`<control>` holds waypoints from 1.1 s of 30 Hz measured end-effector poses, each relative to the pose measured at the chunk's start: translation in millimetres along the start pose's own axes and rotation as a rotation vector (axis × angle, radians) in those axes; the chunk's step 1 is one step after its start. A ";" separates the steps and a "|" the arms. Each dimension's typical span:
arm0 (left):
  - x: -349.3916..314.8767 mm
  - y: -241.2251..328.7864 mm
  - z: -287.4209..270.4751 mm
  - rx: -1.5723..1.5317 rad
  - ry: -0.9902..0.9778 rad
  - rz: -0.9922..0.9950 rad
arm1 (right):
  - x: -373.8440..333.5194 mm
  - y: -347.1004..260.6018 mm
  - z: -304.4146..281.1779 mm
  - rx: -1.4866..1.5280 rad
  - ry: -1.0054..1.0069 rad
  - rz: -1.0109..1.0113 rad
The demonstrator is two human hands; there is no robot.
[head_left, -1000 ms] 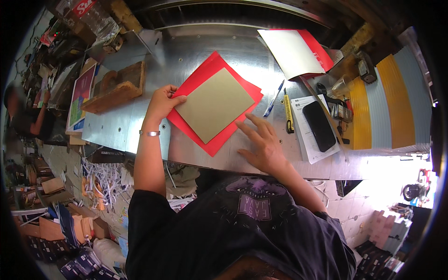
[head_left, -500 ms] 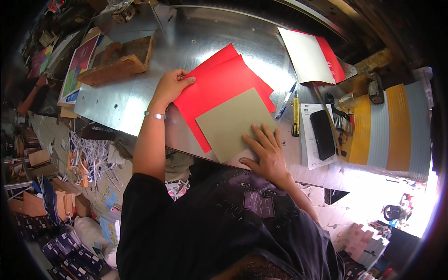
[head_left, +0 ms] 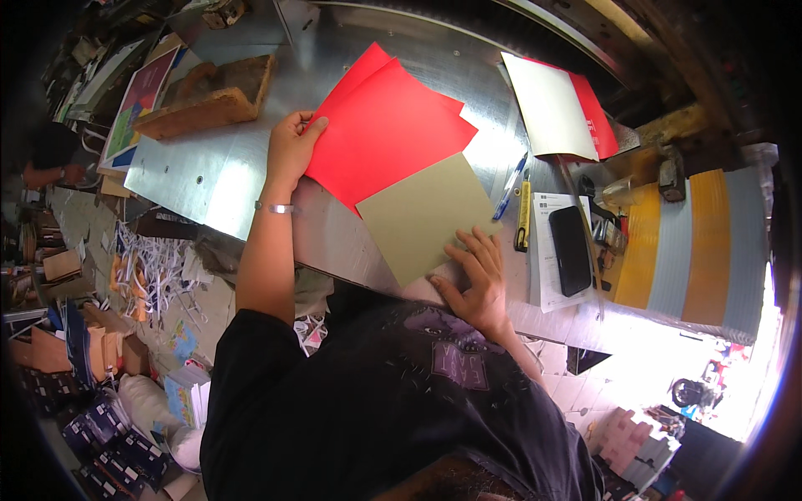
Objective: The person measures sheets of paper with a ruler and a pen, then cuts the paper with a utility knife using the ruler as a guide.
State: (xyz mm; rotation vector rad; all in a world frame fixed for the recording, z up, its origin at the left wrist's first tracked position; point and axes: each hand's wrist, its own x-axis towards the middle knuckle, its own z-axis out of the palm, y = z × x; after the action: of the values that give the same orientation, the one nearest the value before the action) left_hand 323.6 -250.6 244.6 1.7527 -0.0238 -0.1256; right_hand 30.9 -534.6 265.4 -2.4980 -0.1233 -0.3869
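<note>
Head view: left hand [head_left: 291, 149] fingers now pinch red sheets [head_left: 388, 129]; right hand [head_left: 478, 280], flat, has slid tan card [head_left: 426, 215] off them.

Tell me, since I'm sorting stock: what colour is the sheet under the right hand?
Olive-tan; the sheet shows in the head view.

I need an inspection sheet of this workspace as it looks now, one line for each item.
Surface: shiny metal table, bare at its left part.
Job's things: red sheets stacked; tan cardboard sheet overlapping their lower edge.
Clutter: blue pen, yellow utility knife, black phone on white paper, wooden block.
Hands: left hand grips the red sheets' edge; right hand presses flat on the cardboard.
Cables: nothing seen.
Surroundings: paper shreds and boxes on the floor.
</note>
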 end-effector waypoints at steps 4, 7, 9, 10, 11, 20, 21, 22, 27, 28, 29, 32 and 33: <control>-1.0 3.0 3.5 0.013 0.060 0.030 | -0.4 3.3 0.1 -0.012 -0.010 -0.006; -0.7 -1.3 -0.8 -0.045 0.079 0.044 | -0.4 2.6 3.3 -0.003 -0.004 0.010; -2.9 -2.9 -3.3 -0.086 0.075 0.027 | -0.7 2.6 3.7 -0.007 -0.012 0.022; -1.5 -4.4 -4.9 -0.085 0.068 0.021 | -0.3 2.5 3.8 -0.009 -0.008 0.023; 0.1 -6.3 -7.2 -0.085 0.065 0.014 | 0.4 2.3 4.0 -0.011 -0.005 0.022; 1.2 -5.9 -11.4 -0.255 -0.038 -0.007 | -0.2 1.7 3.1 -0.006 -0.007 0.026; 1.5 -7.0 -11.9 -0.278 -0.049 -0.006 | -0.3 2.0 3.1 -0.005 -0.008 0.027; 1.2 -7.4 -12.0 -0.278 -0.045 -0.002 | -0.2 2.0 3.2 -0.001 -0.008 0.025; -0.4 -6.2 -11.9 -0.268 -0.062 0.022 | 1.2 2.3 3.2 0.008 -0.013 0.033; 0.2 -7.7 -13.7 -0.284 -0.082 0.011 | 0.8 2.5 3.3 0.009 -0.013 0.033; 0.7 -8.1 -16.4 -0.301 -0.102 0.002 | 0.9 3.0 3.0 0.010 -0.013 0.031; -2.8 -3.1 -16.5 -0.298 -0.115 0.024 | 0.7 3.7 2.1 0.009 -0.017 0.030; -4.1 -0.9 -15.3 -0.290 -0.113 0.039 | 0.5 4.0 1.8 0.007 -0.018 0.031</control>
State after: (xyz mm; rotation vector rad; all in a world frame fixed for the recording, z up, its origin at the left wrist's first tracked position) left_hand 320.9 -235.2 246.7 1.4538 -0.1167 -0.1899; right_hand 32.5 -536.8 261.9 -2.4941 -0.0926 -0.3504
